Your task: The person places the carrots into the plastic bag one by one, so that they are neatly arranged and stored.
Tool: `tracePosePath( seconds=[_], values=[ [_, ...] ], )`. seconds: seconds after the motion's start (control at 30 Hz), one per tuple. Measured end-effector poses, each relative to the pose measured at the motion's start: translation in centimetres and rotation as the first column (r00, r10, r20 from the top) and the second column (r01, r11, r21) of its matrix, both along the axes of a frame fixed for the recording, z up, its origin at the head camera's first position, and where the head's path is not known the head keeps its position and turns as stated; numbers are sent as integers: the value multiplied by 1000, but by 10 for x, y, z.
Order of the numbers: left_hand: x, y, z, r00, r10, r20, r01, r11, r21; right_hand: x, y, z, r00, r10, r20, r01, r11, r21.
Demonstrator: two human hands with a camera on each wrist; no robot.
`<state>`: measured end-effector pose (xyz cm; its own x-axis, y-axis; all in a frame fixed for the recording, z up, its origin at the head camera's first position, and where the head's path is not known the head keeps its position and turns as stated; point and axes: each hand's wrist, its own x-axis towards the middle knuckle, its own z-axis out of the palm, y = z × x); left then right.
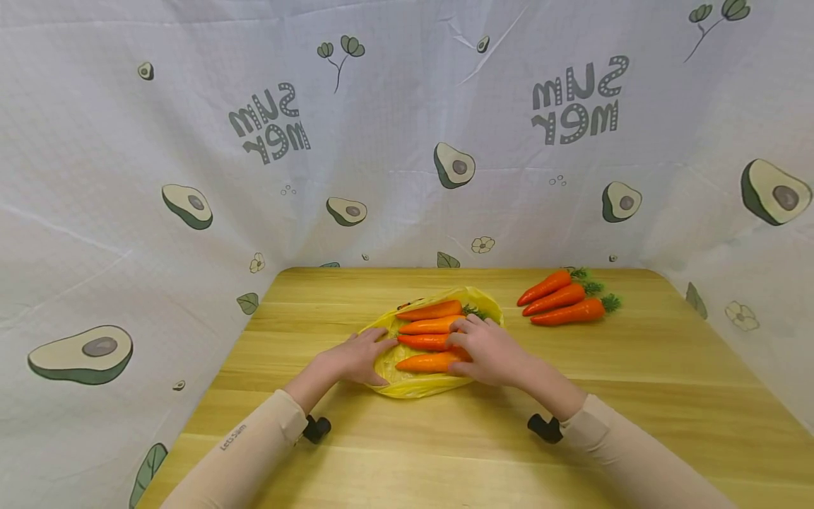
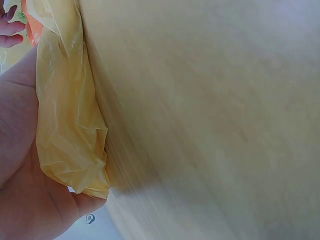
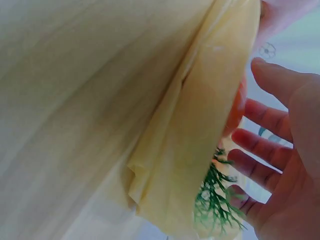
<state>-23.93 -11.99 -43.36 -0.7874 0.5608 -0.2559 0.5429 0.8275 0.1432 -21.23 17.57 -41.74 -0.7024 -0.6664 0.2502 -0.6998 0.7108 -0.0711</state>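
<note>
A yellow plastic bag (image 1: 420, 387) lies on the table with its mouth spread wide, and several orange carrots (image 1: 427, 363) lie side by side in it. My left hand (image 1: 357, 355) reaches into the bag's left end with its fingers spread; the yellow film (image 2: 70, 115) covers part of that hand in the left wrist view. Over the right ends of the carrots is my right hand (image 1: 490, 351), its fingers apart and slightly bent. In the right wrist view, its fingertips (image 3: 243, 136) are right at a carrot (image 3: 235, 112) and its green leaves (image 3: 216, 192), behind the bag's wall.
Three more carrots (image 1: 566, 302) with green tops lie at the back right of the wooden table (image 1: 407, 452). A white curtain (image 1: 394, 141) printed with avocados hangs behind and along both sides. Black camera mounts (image 1: 316, 429) sit under both wrists.
</note>
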Motion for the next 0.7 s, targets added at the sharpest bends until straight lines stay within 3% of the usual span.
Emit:
tracePosePath(
  seconds=[0.13,0.37,0.7],
  values=[
    [0,0,1,1000,-5,1,5,1000,-1,0,4,7,1000,-14,16,15,999,-49],
    [-1,-1,1,1000,-11,-1,11,1000,-6,-4,17,23,999,-21,-30,17,993,-115],
    [-2,-1,3,1000,-24,1,24,1000,12,-10,50,43,993,-119,-9,116,982,-151]
  ],
)
